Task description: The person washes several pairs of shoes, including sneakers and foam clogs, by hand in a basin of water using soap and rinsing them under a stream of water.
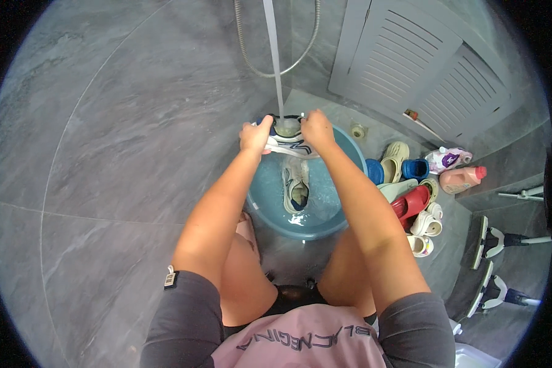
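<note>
A white sneaker with dark blue trim (293,146) is held up between my two hands, over the far part of a round blue basin (316,235). My left hand (256,134) grips one end of it, and my right hand (318,130) grips the other. A stream of water (276,67) falls from above into the shoe's opening. Below it a second light sneaker (296,184) lies in the basin's water, its opening toward me.
Right of the basin are several clogs and slippers, among them a red slipper (409,205). Behind them stand a pink bottle (463,179) and a white-and-purple bag (448,159). A shower hose (244,52) hangs beyond the basin, left of a grey louvred door (405,55). Mop heads (494,242) lean at right.
</note>
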`<state>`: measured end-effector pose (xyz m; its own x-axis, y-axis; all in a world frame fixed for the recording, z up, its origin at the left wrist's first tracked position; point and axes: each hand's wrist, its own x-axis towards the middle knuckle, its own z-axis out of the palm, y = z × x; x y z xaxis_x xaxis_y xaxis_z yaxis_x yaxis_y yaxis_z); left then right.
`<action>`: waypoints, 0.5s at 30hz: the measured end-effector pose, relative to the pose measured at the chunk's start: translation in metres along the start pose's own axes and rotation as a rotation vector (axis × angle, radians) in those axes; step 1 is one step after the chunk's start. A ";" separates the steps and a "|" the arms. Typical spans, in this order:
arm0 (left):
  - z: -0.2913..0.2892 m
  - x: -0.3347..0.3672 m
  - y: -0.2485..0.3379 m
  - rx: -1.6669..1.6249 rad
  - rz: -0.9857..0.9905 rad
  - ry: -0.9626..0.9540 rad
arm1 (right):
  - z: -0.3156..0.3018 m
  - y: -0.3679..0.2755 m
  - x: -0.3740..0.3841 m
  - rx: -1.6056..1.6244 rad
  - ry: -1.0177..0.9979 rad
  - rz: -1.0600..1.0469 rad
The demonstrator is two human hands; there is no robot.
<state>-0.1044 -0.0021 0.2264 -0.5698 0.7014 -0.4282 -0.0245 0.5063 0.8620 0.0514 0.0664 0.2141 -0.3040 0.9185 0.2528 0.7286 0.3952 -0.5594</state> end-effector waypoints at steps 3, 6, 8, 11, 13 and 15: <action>0.006 -0.005 0.001 0.104 0.030 0.100 | -0.002 0.004 0.001 0.026 -0.022 0.067; -0.007 0.008 -0.013 -0.122 -0.124 -0.061 | -0.013 -0.023 0.000 0.050 0.055 -0.089; -0.001 0.001 -0.016 -0.208 -0.184 -0.203 | -0.026 -0.033 -0.002 0.058 0.071 -0.095; 0.009 -0.009 -0.018 -0.358 -0.271 -0.425 | -0.040 -0.039 -0.003 0.013 0.102 -0.161; 0.016 -0.013 -0.019 -0.433 -0.296 -0.419 | -0.045 -0.041 -0.003 0.013 0.105 -0.182; 0.018 -0.012 -0.018 -0.444 -0.290 -0.416 | -0.048 -0.041 -0.004 0.013 0.109 -0.201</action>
<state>-0.0830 -0.0106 0.2108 -0.1274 0.7484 -0.6509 -0.5148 0.5111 0.6883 0.0521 0.0455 0.2742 -0.3740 0.8146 0.4433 0.6519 0.5709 -0.4991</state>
